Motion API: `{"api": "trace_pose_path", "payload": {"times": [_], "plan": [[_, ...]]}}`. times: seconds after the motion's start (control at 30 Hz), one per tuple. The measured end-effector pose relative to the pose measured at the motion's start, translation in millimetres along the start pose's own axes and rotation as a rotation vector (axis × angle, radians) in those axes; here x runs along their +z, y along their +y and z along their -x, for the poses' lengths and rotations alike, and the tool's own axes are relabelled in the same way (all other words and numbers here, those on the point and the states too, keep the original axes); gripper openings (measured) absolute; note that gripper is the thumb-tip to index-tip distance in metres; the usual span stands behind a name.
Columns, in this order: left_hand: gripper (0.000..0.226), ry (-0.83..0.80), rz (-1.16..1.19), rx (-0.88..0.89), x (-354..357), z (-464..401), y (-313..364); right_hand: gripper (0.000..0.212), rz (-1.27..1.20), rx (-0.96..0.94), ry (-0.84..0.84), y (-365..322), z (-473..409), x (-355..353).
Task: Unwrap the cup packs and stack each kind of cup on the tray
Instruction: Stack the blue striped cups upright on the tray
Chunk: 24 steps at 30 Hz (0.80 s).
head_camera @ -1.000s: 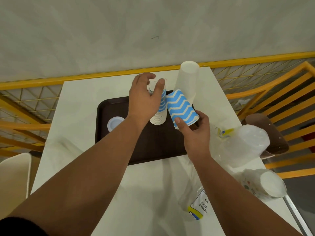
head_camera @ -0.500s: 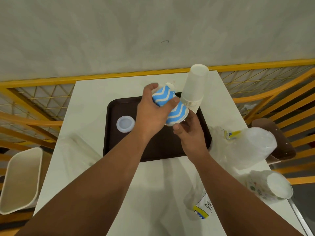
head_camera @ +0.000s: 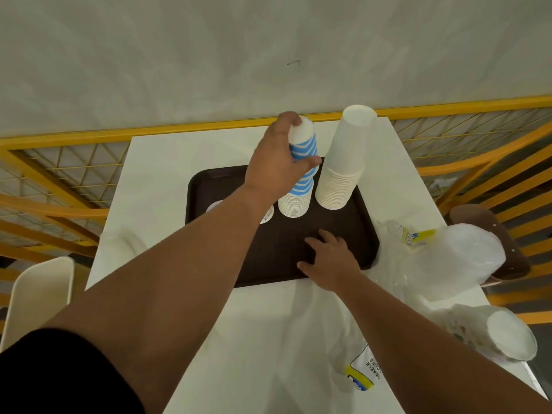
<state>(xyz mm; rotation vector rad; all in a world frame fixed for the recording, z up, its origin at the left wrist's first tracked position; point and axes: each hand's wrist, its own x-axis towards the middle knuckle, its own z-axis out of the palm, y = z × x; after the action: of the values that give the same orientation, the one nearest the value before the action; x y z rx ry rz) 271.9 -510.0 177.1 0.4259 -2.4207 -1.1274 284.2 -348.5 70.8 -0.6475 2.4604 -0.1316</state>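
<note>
A dark brown tray (head_camera: 363, 234) lies on the white table (head_camera: 155, 174). On it stands an upside-down stack of blue-and-white zigzag cups (head_camera: 300, 180), and my left hand (head_camera: 277, 165) grips its upper part. To its right stands a taller upside-down stack of plain white cups (head_camera: 343, 162). My right hand (head_camera: 331, 258) rests flat on the tray's front part, fingers spread. A small white cup (head_camera: 266, 215) stands on the tray behind my left forearm, partly hidden. At the table's right front lies a wrapped pack of patterned cups (head_camera: 504, 336).
Crumpled clear wrappers (head_camera: 442, 258) lie right of the tray, and another wrapper with a yellow-and-blue label (head_camera: 361, 375) lies in front. A yellow railing (head_camera: 59, 138) runs behind and beside the table. A cream chair (head_camera: 35, 297) is at left, a brown chair (head_camera: 490, 234) at right.
My left hand has set the blue zigzag cups upright onto the stack on the tray. My right hand has let go of them and dropped flat onto the tray.
</note>
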Motion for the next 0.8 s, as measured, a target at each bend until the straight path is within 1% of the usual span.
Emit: {"api": "trace_pose_path", "payload": {"times": [0.1, 0.23, 0.47, 0.63, 0.7, 0.8], "plan": [[0.062, -0.081, -0.110, -0.006, 9.9, 1.3, -9.9, 0.065, 0.079, -0.006, -0.002, 0.3, -2.5, 0.3], [0.057, -0.146, -0.186, -0.033, 17.1, 4.8, -20.2, 0.064, 0.088, 0.002, 0.013, -2.2, -4.4, 0.3], [0.049, -0.155, -0.216, -0.032, 15.1, 2.1, -17.6, 0.065, 0.059, 0.024, 0.021, -4.5, -6.7, -1.9], [0.054, -0.171, -0.258, -0.007, 0.9, 3.9, -15.6, 0.064, 0.026, 0.010, 0.015, -3.7, -4.1, -2.0], [0.055, -0.149, -0.245, 0.008, -9.9, 8.6, -13.3, 0.064, -0.004, 0.013, 0.052, -4.5, -0.8, -2.4], [0.050, -0.071, -0.265, 0.035, -29.7, 21.3, -10.8, 0.062, -0.047, -0.029, 0.161, -11.1, 8.3, -2.5]]}}
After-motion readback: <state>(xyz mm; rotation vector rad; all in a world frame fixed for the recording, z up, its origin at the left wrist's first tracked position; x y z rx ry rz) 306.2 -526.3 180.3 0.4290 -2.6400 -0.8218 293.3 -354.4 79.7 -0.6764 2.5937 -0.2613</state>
